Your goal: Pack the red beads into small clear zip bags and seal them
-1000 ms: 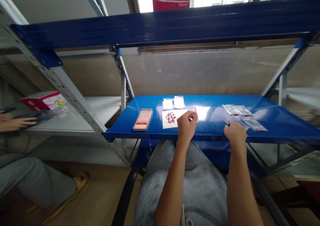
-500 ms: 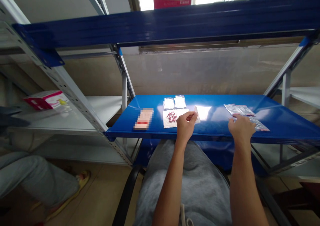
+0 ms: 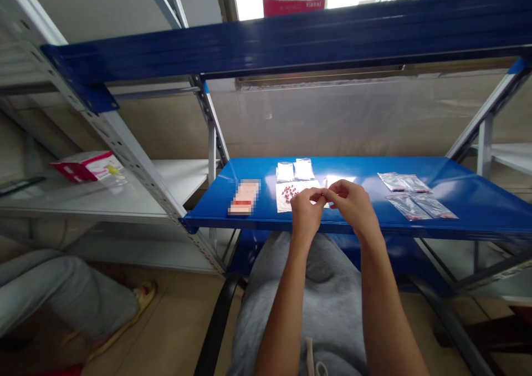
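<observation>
In the head view my left hand and my right hand meet above the front of the blue shelf. Both pinch at the same spot, at the top of a small clear plastic bag, mostly hidden behind my fingers. Beside my left hand a pile of small dark red pieces lies on a white cloth or sheet, partly covered by that hand. Two filled white packets lie behind the sheet. To the right, flat clear zip bags rest in two groups, apart from my hands.
A blurred-out pinkish item lies left on the blue shelf. A blue crossbeam spans above it. On the white side shelf sits a red-and-white package. Another person's leg is at lower left.
My right hand has left the flat zip bags and moved left to meet my left hand at the small bag. The view has shifted slightly.
</observation>
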Motion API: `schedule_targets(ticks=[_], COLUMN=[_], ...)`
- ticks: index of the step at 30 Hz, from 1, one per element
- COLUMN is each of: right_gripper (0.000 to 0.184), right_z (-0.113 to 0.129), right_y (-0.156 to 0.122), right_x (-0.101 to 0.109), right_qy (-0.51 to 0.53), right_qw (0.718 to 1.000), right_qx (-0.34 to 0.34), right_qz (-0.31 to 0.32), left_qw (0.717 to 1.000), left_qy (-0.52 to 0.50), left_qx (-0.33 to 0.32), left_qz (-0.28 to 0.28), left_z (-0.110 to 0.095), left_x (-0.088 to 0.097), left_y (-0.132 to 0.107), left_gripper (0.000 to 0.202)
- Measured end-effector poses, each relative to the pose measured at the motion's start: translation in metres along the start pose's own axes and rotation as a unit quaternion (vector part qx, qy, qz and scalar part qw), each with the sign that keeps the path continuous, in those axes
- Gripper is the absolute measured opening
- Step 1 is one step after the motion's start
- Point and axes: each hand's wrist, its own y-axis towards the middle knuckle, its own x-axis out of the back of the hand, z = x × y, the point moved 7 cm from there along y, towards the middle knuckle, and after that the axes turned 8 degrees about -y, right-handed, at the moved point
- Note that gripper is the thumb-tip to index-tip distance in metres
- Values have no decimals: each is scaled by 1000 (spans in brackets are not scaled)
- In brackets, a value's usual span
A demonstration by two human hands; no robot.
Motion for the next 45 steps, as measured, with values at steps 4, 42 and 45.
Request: schedule_targets(ticks=[4, 42, 45], right_gripper=[28, 18, 15], right_z=[-7, 14, 16], right_y=[3, -7, -7], right_x=[-2, -8, -8], right_qy=[1, -22, -60], right_qw=[1000, 995, 994], right_qx=[0, 58, 68], right_qz=[2, 76, 53], left_qw=[1000, 997, 994], left_qy=[-4, 35, 92], left_qx=[0, -28, -56], left_qz=[-2, 59, 32], left_z=[-1, -15, -19], left_x=[2, 19, 18], left_y=[-2, 1, 1], left_gripper=[13, 11, 13])
